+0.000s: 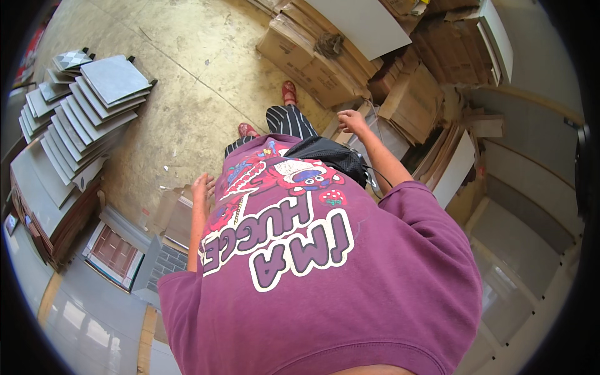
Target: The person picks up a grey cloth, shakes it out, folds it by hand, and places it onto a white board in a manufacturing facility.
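I look down my own purple printed shirt at a worn concrete floor. My left hand (203, 186) hangs at my side with fingers loosely apart, holding nothing, above flattened cardboard (175, 215) on the floor. My right hand (351, 120) is raised to the right with fingers loosely curled. It is next to a stack of cardboard sheets and a white tile (451, 170), and I cannot tell whether it touches them. A black pouch (331, 155) sits at my waist. My feet in red sandals (289, 92) show beyond striped trousers.
Fanned stacks of grey tiles (94, 106) lie at the left. Flattened boxes (312, 59) with a large white tile (365, 22) on top fill the far right. Pale tile panels (519, 206) lean along the right wall. A patterned sample board (115, 253) lies at the lower left.
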Motion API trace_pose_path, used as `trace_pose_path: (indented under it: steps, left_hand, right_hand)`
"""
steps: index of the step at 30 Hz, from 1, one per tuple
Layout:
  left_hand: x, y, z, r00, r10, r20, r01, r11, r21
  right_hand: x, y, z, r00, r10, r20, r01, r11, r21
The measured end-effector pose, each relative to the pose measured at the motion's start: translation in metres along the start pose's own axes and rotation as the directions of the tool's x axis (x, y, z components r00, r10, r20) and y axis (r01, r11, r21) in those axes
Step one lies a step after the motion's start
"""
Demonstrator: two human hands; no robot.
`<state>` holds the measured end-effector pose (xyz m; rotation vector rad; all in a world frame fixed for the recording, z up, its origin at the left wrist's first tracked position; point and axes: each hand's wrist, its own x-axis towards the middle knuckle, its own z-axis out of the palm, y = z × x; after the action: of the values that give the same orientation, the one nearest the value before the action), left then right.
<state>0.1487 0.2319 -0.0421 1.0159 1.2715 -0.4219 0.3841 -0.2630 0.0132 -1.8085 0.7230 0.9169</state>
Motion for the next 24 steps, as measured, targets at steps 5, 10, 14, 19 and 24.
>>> trace_pose_path:
  steps: [5,10,14,19,24]
  left_hand:
    - [-0.009,0.020,0.048,0.998,-0.013,-0.065,0.025,0.980,0.197]
    - [0.016,-0.004,0.061,0.972,0.233,-0.042,-0.190,0.873,0.449]
    - [0.019,0.028,0.120,0.968,0.247,-0.048,-0.190,0.843,0.503]
    - [0.016,0.097,0.229,0.981,0.191,0.013,-0.179,0.892,0.416]
    - [0.015,0.128,0.315,0.966,0.180,0.186,-0.244,0.872,0.424]
  right_hand:
    - [0.035,-0.006,-0.033,0.998,0.025,-0.053,-0.029,0.996,-0.087]
    - [0.073,-0.038,-0.062,1.000,0.011,-0.022,-0.013,0.992,-0.123]
    - [0.094,-0.063,-0.095,1.000,0.012,-0.009,-0.014,0.986,-0.166]
    - [0.122,-0.081,-0.134,0.998,-0.029,-0.060,0.020,0.988,-0.154]
    - [0.169,-0.086,-0.157,1.000,0.011,-0.017,-0.012,0.999,-0.049]
